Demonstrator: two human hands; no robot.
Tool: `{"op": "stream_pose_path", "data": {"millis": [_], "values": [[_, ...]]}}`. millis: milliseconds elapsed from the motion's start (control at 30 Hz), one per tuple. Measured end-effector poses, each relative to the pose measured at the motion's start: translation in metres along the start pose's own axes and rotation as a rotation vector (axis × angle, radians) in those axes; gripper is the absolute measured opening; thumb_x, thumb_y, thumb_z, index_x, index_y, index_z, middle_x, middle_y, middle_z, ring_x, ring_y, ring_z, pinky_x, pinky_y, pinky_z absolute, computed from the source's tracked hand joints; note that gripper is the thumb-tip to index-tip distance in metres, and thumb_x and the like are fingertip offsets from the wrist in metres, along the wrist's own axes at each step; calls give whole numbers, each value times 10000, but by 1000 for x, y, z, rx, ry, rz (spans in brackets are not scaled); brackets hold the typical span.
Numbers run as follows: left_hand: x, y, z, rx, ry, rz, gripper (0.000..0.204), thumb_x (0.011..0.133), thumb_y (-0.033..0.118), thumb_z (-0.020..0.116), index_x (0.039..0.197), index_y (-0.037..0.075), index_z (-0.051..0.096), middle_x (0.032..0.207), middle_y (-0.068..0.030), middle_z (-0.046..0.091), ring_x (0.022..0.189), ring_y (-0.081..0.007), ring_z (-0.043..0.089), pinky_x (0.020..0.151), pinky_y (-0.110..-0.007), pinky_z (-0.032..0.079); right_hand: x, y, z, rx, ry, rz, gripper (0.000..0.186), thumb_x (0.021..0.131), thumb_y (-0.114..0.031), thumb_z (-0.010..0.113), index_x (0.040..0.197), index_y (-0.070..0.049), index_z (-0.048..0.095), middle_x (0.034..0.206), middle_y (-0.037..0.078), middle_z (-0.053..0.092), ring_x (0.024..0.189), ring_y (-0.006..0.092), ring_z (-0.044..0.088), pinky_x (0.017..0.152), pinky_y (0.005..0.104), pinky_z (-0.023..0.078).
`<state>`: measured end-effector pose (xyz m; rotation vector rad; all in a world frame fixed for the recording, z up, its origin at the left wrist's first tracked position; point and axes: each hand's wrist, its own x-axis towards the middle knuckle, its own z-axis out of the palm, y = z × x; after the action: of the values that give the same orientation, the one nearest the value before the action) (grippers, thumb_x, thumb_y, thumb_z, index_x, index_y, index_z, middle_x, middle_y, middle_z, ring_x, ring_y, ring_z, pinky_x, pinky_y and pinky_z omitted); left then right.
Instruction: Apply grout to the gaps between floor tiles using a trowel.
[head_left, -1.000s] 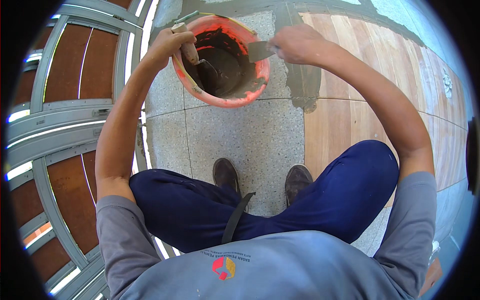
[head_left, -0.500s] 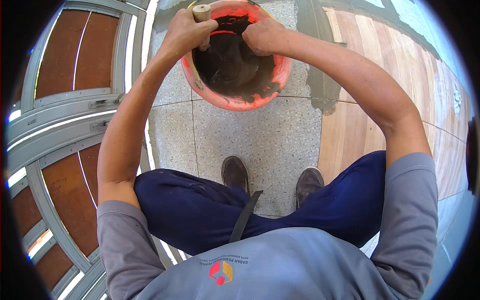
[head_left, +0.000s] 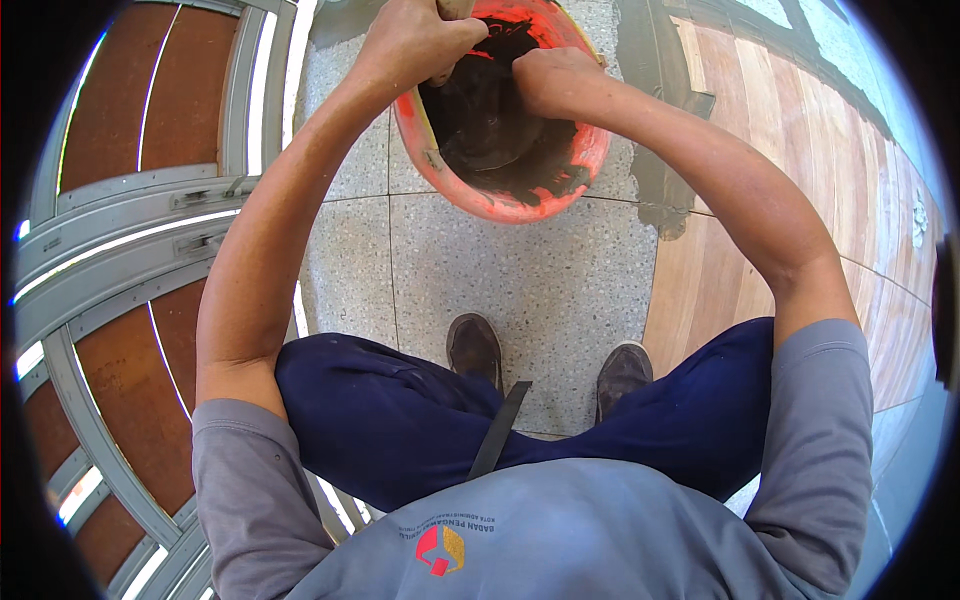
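Orange bucket top centre, dead ahead. Left hand fisted on a wooden handle at its rim; right hand curled inside, grip unclear.

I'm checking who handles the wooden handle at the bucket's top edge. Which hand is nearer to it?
Left. The left hand grips the wooden handle; the right hand is apart, inside the orange bucket.
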<state>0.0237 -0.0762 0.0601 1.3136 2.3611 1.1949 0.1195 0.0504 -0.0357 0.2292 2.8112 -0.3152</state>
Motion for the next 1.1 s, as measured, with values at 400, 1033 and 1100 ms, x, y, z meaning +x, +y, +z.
{"op": "stream_pose_path", "data": {"millis": [400,1033,1100], "values": [[6,-1,0,102,-83,-138,188,741,100,624,814,-64,678,648,-145,652,614,-230,655,606,-388,522,6,10,15,141,42,49,271,842,-137,562,983,6,744,1004,208,733,943,374,724,787,481,579],[12,-9,3,105,-45,-22,276,726,148,617,903,-43,710,753,-243,693,734,-352,713,711,-431,542,12,17,25,44,115,26,253,920,-304,591,1002,-132,758,934,141,737,894,360,717,763,507,569],[14,-8,4,134,-78,-54,284,726,150,615,909,-45,708,766,-260,692,750,-373,714,718,-440,541,13,14,26,95,109,15,214,806,-123,585,907,-39,755,935,191,735,880,371,728,741,471,579]]}}
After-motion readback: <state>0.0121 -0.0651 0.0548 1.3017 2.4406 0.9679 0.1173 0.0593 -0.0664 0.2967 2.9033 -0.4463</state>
